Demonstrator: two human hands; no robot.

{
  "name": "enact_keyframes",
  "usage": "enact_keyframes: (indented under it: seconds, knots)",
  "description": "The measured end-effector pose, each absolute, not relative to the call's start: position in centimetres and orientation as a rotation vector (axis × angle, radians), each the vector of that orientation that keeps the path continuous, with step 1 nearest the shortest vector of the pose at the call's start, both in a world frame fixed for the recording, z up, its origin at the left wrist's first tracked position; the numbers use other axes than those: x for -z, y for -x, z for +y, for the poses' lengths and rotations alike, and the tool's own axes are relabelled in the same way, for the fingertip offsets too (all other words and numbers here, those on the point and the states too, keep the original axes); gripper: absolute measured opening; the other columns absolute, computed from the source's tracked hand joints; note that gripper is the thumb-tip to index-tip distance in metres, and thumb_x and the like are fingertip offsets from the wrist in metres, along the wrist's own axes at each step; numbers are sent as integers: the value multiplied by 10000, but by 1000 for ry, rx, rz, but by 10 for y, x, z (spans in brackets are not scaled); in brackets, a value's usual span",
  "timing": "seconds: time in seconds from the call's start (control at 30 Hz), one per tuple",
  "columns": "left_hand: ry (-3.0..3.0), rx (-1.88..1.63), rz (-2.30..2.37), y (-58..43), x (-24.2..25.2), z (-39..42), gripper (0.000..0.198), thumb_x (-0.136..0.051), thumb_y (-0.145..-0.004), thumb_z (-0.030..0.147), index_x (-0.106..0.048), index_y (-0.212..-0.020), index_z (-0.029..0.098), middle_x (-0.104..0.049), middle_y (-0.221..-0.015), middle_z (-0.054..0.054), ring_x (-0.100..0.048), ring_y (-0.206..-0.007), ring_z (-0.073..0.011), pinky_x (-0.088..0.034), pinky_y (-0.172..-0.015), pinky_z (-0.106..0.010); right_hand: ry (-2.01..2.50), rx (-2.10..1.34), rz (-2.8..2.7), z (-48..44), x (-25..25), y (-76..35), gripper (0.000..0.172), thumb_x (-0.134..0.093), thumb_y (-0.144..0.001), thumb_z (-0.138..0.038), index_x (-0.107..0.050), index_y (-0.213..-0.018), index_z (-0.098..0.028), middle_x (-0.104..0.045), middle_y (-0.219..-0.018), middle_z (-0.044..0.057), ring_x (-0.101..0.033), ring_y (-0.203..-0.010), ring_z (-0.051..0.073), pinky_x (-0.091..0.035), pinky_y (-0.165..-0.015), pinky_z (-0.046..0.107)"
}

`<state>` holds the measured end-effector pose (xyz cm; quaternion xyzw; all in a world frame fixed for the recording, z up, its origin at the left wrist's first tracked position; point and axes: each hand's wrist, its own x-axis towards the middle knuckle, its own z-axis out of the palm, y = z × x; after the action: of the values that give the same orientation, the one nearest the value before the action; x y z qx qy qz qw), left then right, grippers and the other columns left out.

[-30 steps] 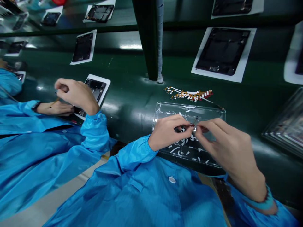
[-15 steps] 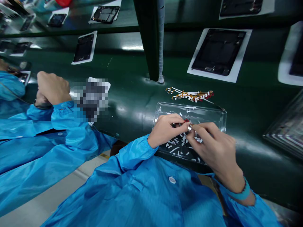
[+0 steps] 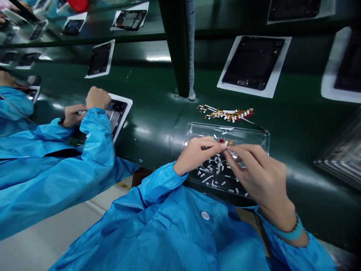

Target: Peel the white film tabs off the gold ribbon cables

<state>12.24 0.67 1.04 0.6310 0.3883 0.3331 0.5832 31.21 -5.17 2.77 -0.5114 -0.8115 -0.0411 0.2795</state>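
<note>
Part (image 3: 226, 142), small, with red, white and orange areas, sits at the fingertips of the left hand (image 3: 199, 153), pinched between thumb and finger. Right hand (image 3: 261, 177): thumb and forefinger close together at the same spot, tips meeting the left thumb; cannot tell whether they grip a piece of it or only touch. Tray (image 3: 248, 136) lies directly under both hands, clear-walled, with white scraps (image 3: 216, 166) strewn over its floor. Pile of strips (image 3: 227, 114), orange and white with some red, just beyond the hands, past the tray's far edge. Stack of clear trays (image 3: 340, 154) well off to the right of the right hand. Judgement on handling: part looks thin and likely bends easily, so the left pinch should be firm but flat, close to where the right fingertips work, leaving little free length to flex. Right fingertips best moved slowly, along the part rather than across it, with no twist. Sensible to work low over the tray, so that anything dropped lands inside.
</note>
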Motion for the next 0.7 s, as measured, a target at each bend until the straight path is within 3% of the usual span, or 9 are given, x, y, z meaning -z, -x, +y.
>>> enact_keyframes:
  seconds: [0.13,0.37,0.57,0.7]
  knots:
    - [-1507,-813,944,-121,-9,4,252,-682,-951,371,-769,-786,201,-732,-881,-27,-659,-873,-136,-551,-835,-284,1382,177,-2206,-50,-25,-310,243,-675,-926,-169,-629,-1164,-172,-762,-1051,66,-694,-764,165,-499,-645,303]
    - [-1863,-707,957,-115,-19,0,279,-517,-1035,298,-742,-922,177,-686,-1040,-61,-645,-915,-144,-519,-828,-291,1339,351,-2331,-47,-27,-310,240,-666,-923,-176,-647,-1161,-144,-759,-993,56,-611,-688,155,-454,-634,317]
    - [-1900,-691,959,-116,-20,-3,283,-521,-1023,251,-707,-830,163,-668,-978,-44,-637,-877,-135,-506,-802,-277,1380,504,-2318,-44,-21,-300,71,-631,-915,-164,-655,-981,-167,-740,-898,35,-576,-637,127,-411,-594,297]
    - [-1867,-696,952,-113,-21,-3,275,-535,-1020,270,-718,-841,171,-678,-972,-39,-643,-881,-137,-511,-813,-281,1464,294,-2184,-41,-22,-299,38,-603,-904,-154,-621,-908,-187,-719,-853,31,-588,-596,119,-408,-540,286]
